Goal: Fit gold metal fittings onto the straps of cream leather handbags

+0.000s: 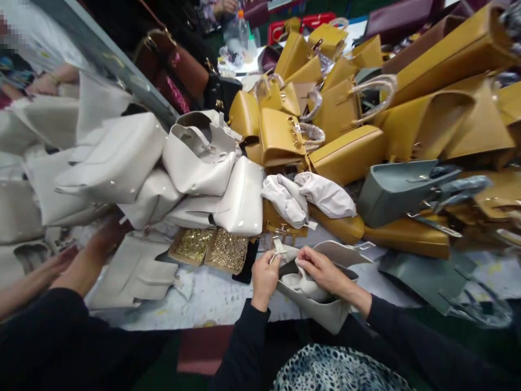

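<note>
Your left hand (265, 276): pinches a pale tab (278, 244) of the grey handbag (323, 314)
Your right hand (322, 270): pinches white material (309, 288) inside it
Handbag: open, at the desk's (211, 305) near edge
Slip: easing both hands could drop it

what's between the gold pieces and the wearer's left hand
In the head view, a flat black piece lies between the gold pieces and the left hand.

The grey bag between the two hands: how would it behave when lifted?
The grey bag may keep its shape, since its front looks smooth and fairly straight. The pale material inside seems soft and might shift, as it bulges beneath the right hand.
</note>
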The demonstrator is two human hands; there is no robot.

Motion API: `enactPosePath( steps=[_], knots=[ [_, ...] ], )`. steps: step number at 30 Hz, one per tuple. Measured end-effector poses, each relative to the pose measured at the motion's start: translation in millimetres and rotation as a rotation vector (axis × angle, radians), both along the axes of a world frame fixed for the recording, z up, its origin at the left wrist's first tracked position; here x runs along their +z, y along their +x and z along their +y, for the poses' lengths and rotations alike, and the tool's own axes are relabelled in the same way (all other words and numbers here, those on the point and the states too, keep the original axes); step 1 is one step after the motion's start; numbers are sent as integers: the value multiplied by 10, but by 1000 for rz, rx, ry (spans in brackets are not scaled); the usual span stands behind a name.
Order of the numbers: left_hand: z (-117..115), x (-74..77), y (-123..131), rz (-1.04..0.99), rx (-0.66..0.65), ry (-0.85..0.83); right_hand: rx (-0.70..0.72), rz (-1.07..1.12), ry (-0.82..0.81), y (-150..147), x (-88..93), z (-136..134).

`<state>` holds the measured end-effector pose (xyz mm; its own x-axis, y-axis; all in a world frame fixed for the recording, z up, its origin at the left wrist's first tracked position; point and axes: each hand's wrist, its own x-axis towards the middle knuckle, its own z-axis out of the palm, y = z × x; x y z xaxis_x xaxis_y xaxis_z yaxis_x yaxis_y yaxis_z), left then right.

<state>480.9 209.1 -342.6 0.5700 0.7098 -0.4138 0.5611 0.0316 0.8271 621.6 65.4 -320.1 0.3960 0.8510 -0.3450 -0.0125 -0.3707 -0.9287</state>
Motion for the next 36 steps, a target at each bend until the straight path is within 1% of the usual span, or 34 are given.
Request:
enactPosePath(
  steps=[2,3,5,7,10,12,14,16,18,22,25,27,28,30,32,34,36],
  knots=[
    [-50,-14,31,-17,-4,14,26,38,-27,69,-100,-2],
    [-86,-25,44,-37,-17,58,39,32,-39,90,-133,-9],
    [-179,-71,54,-96,-28,203,66,-58,-61,97,-169,-25],
    [-282,-172,38,-163,-19,361,96,-214,-62,55,-175,-35],
    [-409,-441,-48,-303,26,515,120,-374,-15,-76,-174,-25],
    [-471,-667,-134,-388,84,565,160,-409,13,-182,-191,-15],
    [-528,-875,-216,-467,116,593,193,-418,25,-275,-226,-19],
    [-590,-1019,-268,-539,114,617,194,-419,32,-334,-265,-45],
    [-655,-1083,-284,-586,103,643,171,-409,46,-350,-301,-91],
    [-747,-1094,-246,-614,151,706,144,-382,122,-295,-413,-157],
    [-744,-1109,-195,-580,200,747,80,-394,248,-254,-561,-106],
    [-721,-1097,-173,-579,235,696,40,-378,357,-266,-639,-50],
    [-712,-1071,-170,-598,262,638,33,-361,407,-286,-658,-32],
    [-709,-969,-187,-656,336,485,23,-340,487,-339,-649,-42],
    [-735,-813,-227,-683,425,310,31,-327,549,-380,-601,-114],
    [-793,-645,-273,-666,500,185,85,-310,601,-374,-564,-223],
    [-885,-517,-304,-637,552,138,185,-293,645,-317,-575,-333]
  ],
)
